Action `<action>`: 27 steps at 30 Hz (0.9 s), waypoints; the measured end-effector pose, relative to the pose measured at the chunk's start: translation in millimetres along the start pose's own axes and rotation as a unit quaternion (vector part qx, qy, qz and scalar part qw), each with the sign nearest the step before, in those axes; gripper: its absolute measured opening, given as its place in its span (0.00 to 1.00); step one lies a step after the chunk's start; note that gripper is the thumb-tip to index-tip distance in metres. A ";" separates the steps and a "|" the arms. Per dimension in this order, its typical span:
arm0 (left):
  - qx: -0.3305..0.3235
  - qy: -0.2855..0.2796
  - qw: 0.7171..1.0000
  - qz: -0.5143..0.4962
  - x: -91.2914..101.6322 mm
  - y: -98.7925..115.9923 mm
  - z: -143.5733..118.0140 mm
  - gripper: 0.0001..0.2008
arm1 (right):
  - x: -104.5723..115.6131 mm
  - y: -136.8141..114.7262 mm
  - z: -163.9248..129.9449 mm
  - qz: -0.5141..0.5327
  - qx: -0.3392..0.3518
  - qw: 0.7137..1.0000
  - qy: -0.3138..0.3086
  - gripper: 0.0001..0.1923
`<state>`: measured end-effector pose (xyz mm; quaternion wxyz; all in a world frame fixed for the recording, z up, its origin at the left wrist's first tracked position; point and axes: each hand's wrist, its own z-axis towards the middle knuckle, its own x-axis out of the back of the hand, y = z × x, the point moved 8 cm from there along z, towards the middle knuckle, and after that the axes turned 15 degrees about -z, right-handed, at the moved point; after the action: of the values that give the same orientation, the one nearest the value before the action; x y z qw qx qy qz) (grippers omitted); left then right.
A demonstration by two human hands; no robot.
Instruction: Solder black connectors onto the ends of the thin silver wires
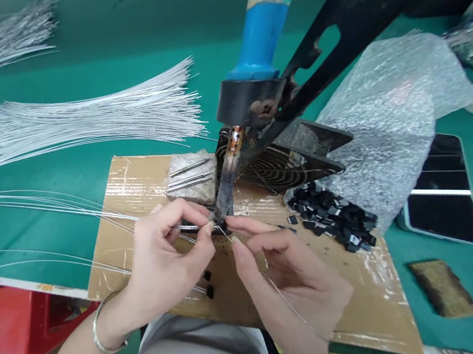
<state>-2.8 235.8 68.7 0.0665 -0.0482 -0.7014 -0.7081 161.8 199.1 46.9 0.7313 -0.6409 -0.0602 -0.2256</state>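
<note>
A soldering iron [260, 39] with a blue handle is clamped in a black metal stand [326, 34], its dark tip [225, 192] pointing down between my hands. My left hand [172, 254] pinches a thin white wire [120, 216] between thumb and forefinger, its end just beneath the tip. What sits at that end is too small to make out. My right hand [291, 268] is closed on a thin solder wire [289, 302], which crosses the palm and reaches up to the tip. Small black connectors [209, 291] on wires lie under my left hand.
A cardboard sheet [132, 172] covers the work area. On it are a grey pad [191, 197] with thin metal rods, a black fan [278, 166] and a pile of black connectors [336, 216]. White wires [91, 117] lie behind; bubble wrap [394, 94] and a phone [441, 192] are right.
</note>
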 end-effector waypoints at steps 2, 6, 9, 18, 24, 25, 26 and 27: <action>0.001 0.000 1.000 0.002 0.5 -0.1 -0.5 0.05 | -0.4 -1.2 0.1 -0.006 0.013 1.000 -0.004 0.08; 0.003 0.000 1.000 0.002 0.5 -0.1 -0.6 0.05 | 0.6 -2.1 -0.9 0.003 0.012 1.000 -0.005 0.08; 0.003 0.000 1.000 -0.002 0.1 -0.3 -0.3 0.06 | 0.6 -1.6 -1.7 0.011 -0.014 1.000 -0.004 0.07; 0.027 0.004 1.000 -0.009 -0.3 -3.8 0.1 0.05 | -1.9 0.4 -0.5 0.005 -0.015 1.000 -0.005 0.07; 0.024 0.002 1.000 -0.013 -0.9 -1.3 0.9 0.05 | -0.4 -0.9 -0.1 -0.006 0.030 1.000 0.001 0.08; 0.023 0.003 1.000 -0.011 -0.8 -0.7 0.7 0.05 | -0.1 -1.3 -0.1 -0.007 0.034 0.999 0.003 0.08; 0.023 0.003 1.000 -0.009 -0.6 -0.3 0.5 0.05 | 0.2 -1.5 -0.2 -0.007 0.036 0.999 0.004 0.08; 0.022 0.003 1.000 -0.008 -0.6 0.2 0.4 0.06 | 0.4 -1.9 -0.3 -0.006 0.039 0.999 0.005 0.08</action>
<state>-2.2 236.2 68.8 0.0638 -0.0394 -0.7170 -0.6931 161.3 198.6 48.7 0.7546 -0.6103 -0.0689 -0.2307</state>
